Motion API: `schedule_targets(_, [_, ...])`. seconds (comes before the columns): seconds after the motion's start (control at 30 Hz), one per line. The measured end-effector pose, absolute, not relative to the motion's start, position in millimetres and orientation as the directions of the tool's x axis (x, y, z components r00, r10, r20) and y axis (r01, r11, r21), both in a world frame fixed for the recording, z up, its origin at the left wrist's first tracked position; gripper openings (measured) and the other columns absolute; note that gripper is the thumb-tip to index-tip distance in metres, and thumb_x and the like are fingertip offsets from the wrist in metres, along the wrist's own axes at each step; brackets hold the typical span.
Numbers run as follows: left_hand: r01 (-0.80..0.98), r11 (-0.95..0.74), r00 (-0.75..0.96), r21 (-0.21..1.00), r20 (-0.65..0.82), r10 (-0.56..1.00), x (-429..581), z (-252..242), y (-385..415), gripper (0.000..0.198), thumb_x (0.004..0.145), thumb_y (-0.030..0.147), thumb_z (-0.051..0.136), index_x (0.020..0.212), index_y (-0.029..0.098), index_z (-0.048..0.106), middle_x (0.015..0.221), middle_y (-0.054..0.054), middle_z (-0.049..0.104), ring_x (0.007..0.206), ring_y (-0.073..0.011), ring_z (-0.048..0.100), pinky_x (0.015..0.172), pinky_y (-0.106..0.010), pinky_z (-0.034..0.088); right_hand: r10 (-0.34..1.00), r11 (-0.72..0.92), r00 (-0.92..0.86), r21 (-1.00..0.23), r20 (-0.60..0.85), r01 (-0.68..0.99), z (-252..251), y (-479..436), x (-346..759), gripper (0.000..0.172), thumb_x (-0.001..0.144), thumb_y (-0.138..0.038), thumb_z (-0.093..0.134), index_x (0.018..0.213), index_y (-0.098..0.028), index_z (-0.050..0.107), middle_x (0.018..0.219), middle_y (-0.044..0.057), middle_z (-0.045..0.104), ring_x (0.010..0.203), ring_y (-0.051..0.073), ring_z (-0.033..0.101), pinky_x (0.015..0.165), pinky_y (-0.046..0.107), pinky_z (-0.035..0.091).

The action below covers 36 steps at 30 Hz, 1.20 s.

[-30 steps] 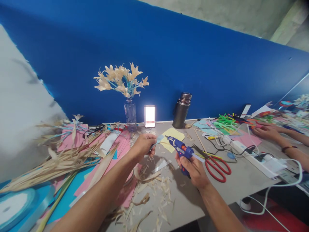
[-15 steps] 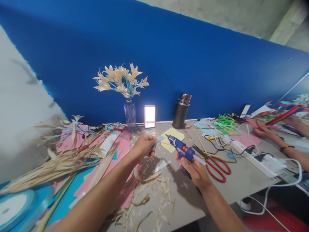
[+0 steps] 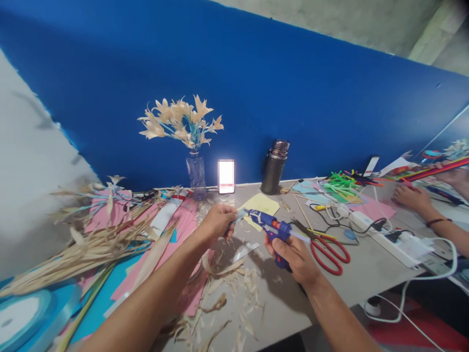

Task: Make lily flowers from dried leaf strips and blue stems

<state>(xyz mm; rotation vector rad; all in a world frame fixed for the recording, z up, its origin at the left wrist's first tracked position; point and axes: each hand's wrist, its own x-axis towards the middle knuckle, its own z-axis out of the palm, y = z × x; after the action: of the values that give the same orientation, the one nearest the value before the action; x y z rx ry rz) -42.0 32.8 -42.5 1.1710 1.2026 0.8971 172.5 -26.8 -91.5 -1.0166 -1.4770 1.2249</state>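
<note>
My right hand (image 3: 287, 252) is wrapped round the handle of a blue hot glue gun (image 3: 269, 222), a pale glue stick (image 3: 299, 235) poking from its back. Between the closed fingers of my left hand (image 3: 222, 222) is a small strip of light blue ribbon (image 3: 241, 214). The gun's nozzle is at the ribbon's free end; whether they touch I cannot tell. Yellow paper (image 3: 262, 204) lies behind the gun. Below my hands are a clear strip (image 3: 246, 251) and scraps of dried husk (image 3: 249, 286). Red-handled scissors (image 3: 331, 254) lie right of my right hand.
Dried husk flowers (image 3: 183, 120) stand in a glass bottle (image 3: 196, 176), beside a lit phone (image 3: 226, 176) and a dark flask (image 3: 274, 168). Husk bundles (image 3: 80, 254) and a ribbon roll (image 3: 22, 313) lie left. A power strip (image 3: 384, 239) and another person's hands (image 3: 414, 198) are right.
My right hand has moved the glue gun left, bringing its nozzle to the ribbon. My left hand has stayed nearly still. At right, the other person's hands have shifted.
</note>
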Motion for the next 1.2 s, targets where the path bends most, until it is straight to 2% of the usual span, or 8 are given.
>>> schedule_targets(0.17, [0.080, 0.200, 0.138, 0.977, -0.209, 0.968, -41.8, -39.7, 31.5, 0.009, 0.068, 0.015, 0.053, 0.060, 0.017, 0.057, 0.036, 0.006, 0.044, 0.026, -0.0078, 0.039, 0.033, -0.019, 0.026, 0.993, 0.091, -0.083, -0.995, 0.087, 0.051, -90.4, -14.9, 171.3, 0.052, 0.078, -0.066, 0.069, 0.073, -0.014, 0.066, 0.060, 0.001, 0.052, 0.055, 0.012, 0.046, 0.053, 0.026, 0.036])
schedule_targets(0.3, [0.074, 0.200, 0.156, 0.977, -0.210, 0.965, -41.9, -39.4, 31.9, 0.009, 0.068, 0.015, 0.054, 0.059, 0.017, 0.056, 0.037, 0.006, 0.044, 0.027, -0.0080, 0.040, 0.033, -0.019, 0.026, 0.981, 0.162, -0.112, -0.987, 0.161, -0.007, -84.6, -24.3, 178.0, 0.050, 0.083, -0.065, 0.064, 0.086, -0.015, 0.068, 0.066, 0.001, 0.055, 0.058, 0.013, 0.047, 0.054, 0.026, 0.038])
schedule_targets(0.43, [0.060, 0.204, 0.207, 0.977, -0.212, 0.955, -42.2, -41.1, 31.4, 0.006, 0.068, 0.017, 0.058, 0.062, 0.016, 0.058, 0.037, 0.006, 0.044, 0.027, -0.0082, 0.040, 0.033, -0.019, 0.026, 0.967, 0.186, -0.219, -0.949, 0.131, 0.254, -80.0, -20.0, 176.2, 0.047, 0.083, -0.063, 0.060, 0.074, -0.017, 0.062, 0.063, 0.000, 0.053, 0.058, 0.014, 0.045, 0.054, 0.026, 0.035])
schedule_targets(0.63, [-0.030, 0.180, 0.260, 0.983, -0.166, 0.951, -44.3, -42.7, 30.6, 0.011, 0.068, 0.025, 0.066, 0.067, 0.015, 0.060, 0.040, 0.005, 0.049, 0.029, -0.0081, 0.042, 0.034, -0.018, 0.029, 0.980, 0.194, -0.133, -0.573, 0.147, 0.796, -77.3, 1.5, 181.3, 0.034, 0.087, -0.049, 0.056, 0.073, -0.019, 0.062, 0.067, 0.002, 0.062, 0.062, 0.016, 0.051, 0.057, 0.027, 0.029])
schedule_targets(0.9, [-0.111, 0.184, 0.286, 0.977, -0.145, 0.947, -40.5, -36.9, 24.5, 0.017, 0.070, 0.027, 0.070, 0.071, 0.016, 0.058, 0.052, -0.001, 0.062, 0.041, -0.0122, 0.056, 0.042, -0.021, 0.042, 0.957, 0.289, -0.281, -0.149, 0.076, 0.946, -84.6, 7.5, 188.5, 0.023, 0.081, -0.038, 0.071, 0.091, -0.018, 0.070, 0.097, 0.013, 0.073, 0.094, 0.029, 0.064, 0.075, 0.032, 0.039])
schedule_targets(1.0, [-0.134, 0.213, 0.271, 0.968, -0.171, 0.947, -36.4, -38.6, 22.8, 0.021, 0.069, 0.029, 0.073, 0.069, 0.016, 0.056, 0.060, -0.004, 0.067, 0.049, -0.0139, 0.061, 0.047, -0.023, 0.045, 0.947, 0.305, -0.264, -0.257, 0.183, 0.917, -81.7, 6.5, 187.3, 0.018, 0.083, -0.029, 0.067, 0.097, -0.018, 0.071, 0.107, 0.013, 0.073, 0.104, 0.030, 0.063, 0.087, 0.036, 0.041])
schedule_targets(1.07, [-0.152, 0.225, 0.245, 0.962, -0.184, 0.952, -31.9, -41.9, 21.0, 0.024, 0.066, 0.030, 0.077, 0.068, 0.016, 0.058, 0.066, -0.004, 0.068, 0.056, -0.0147, 0.063, 0.051, -0.024, 0.048, 0.944, 0.308, -0.191, -0.514, 0.268, 0.800, -79.4, 2.6, 178.3, 0.018, 0.087, -0.029, 0.061, 0.097, -0.018, 0.071, 0.104, 0.011, 0.074, 0.100, 0.027, 0.065, 0.088, 0.036, 0.044])
schedule_targets(1.2, [-0.202, 0.204, 0.196, 0.958, -0.164, 0.967, -18.0, -52.6, 12.9, 0.023, 0.061, 0.029, 0.081, 0.067, 0.015, 0.064, 0.065, 0.000, 0.061, 0.060, -0.0108, 0.056, 0.054, -0.023, 0.045, 0.973, 0.232, -0.036, -0.947, 0.229, 0.222, -82.5, -7.2, 144.9, 0.036, 0.083, -0.051, 0.067, 0.097, -0.017, 0.067, 0.090, 0.008, 0.074, 0.080, 0.022, 0.068, 0.070, 0.031, 0.051])
